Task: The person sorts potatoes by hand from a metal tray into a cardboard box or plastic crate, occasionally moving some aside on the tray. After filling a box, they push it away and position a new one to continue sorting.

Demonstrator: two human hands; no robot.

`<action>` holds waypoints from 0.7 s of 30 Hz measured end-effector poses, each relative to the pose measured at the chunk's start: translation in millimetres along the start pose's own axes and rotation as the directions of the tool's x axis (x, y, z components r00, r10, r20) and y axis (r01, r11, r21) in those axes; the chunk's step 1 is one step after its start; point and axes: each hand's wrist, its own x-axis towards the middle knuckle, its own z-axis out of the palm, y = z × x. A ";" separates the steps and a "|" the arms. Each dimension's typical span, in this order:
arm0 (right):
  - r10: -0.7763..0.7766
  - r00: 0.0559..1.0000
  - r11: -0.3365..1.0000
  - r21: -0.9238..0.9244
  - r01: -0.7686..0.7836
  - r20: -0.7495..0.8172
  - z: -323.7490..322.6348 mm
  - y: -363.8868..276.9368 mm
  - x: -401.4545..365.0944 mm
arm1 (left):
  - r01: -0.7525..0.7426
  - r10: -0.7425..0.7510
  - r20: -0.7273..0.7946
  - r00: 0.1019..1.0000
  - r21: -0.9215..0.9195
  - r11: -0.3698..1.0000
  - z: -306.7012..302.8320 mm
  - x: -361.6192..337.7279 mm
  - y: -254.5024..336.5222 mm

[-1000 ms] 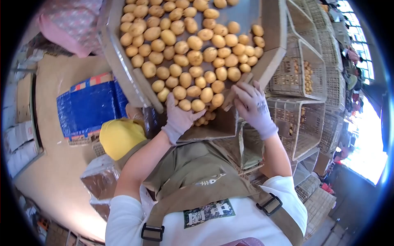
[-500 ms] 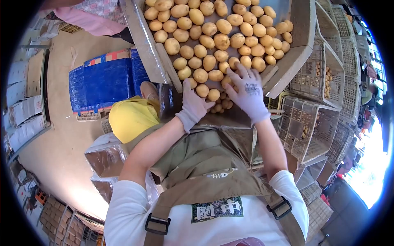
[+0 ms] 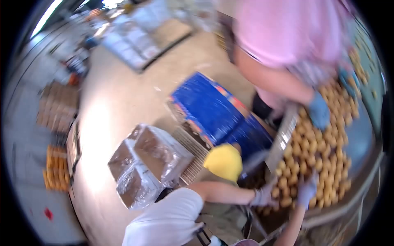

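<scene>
Many small yellow potatoes (image 3: 301, 149) lie spread over a sloping sorting tray (image 3: 281, 141). My left hand (image 3: 262, 197), in a pale glove, is at the tray's lower left corner beside the potatoes, its fingers loosely stretched. On the potatoes to its right is my right hand (image 3: 308, 189), gloved the same way, with fingers pointing up the tray and apart. I see nothing gripped in either hand, though motion blur softens both.
A co-worker in a pink top (image 3: 283, 33) stands at the tray's far left, a blue-gloved hand (image 3: 319, 110) on the potatoes. Blue-wrapped boxes (image 3: 209, 108) are on the floor to the left, near plastic-lined cartons (image 3: 154, 153). A yellow cloth-like thing (image 3: 223, 162) lies close to my left arm.
The view has swung to the left, bringing the co-worker, cartons and more floor into sight. Both my hands remain at the tray's lower end; my right hand's fingers are still on the potatoes.
</scene>
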 end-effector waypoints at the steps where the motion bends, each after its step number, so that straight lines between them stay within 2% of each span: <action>1: 0.135 0.982 0.981 0.120 -0.152 0.134 -20.9 -16.7 6.3 | 0.015 -0.016 -0.037 0.999 -0.036 0.999 1.5 0.3 4.1; 3: 0.085 0.993 0.990 0.105 -0.093 0.080 -13.1 -12.0 5.1 | 0.054 -0.061 -0.059 0.996 -0.108 0.993 6.6 -0.9 8.6; 7: 0.103 0.984 0.975 0.180 -0.129 0.145 -44.3 -46.9 2.9 | 0.099 -0.108 -0.048 0.993 -0.171 0.980 6.8 -2.3 6.1; 10: 0.030 0.997 0.963 0.266 -0.050 0.078 -47.9 -50.0 -0.4 | 0.115 -0.125 -0.044 0.991 -0.192 0.975 6.9 0.0 2.7; 13: 0.273 0.939 0.790 0.508 -0.343 0.210 -53.9 -48.6 -2.3 | 0.130 -0.143 -0.048 0.989 -0.213 0.968 11.1 -2.4 0.3; 14: 0.090 0.995 0.849 0.526 -0.054 -0.043 -48.8 -29.9 -6.6 | 0.135 -0.147 -0.040 0.988 -0.223 0.965 12.4 -4.5 0.1; 15: 0.372 0.920 0.475 0.827 -0.301 0.122 -37.6 -17.7 -10.6 | 0.136 -0.149 -0.038 0.988 -0.229 0.964 11.7 -6.0 0.0; 16: 0.488 0.838 0.217 0.896 -0.387 0.243 -41.6 -24.5 -12.2 | 0.140 -0.151 -0.030 0.988 -0.236 0.962 10.4 -7.6 0.0; 17: 0.550 0.758 0.017 0.903 -0.429 0.349 -50.2 -28.4 -14.4 | 0.124 -0.125 0.008 0.992 -0.209 0.970 -8.1 15.0 -12.4; 18: 0.551 0.733 -0.068 0.896 -0.438 0.400 -54.0 -33.7 -18.7 | 0.040 -0.041 -0.008 0.999 -0.097 0.994 -10.0 19.7 -16.4; 21: 0.533 0.696 -0.212 0.872 -0.442 0.482 -60.6 -37.0 -33.2 | 0.055 -0.073 -0.123 0.990 -0.139 0.989 13.0 1.3 -10.4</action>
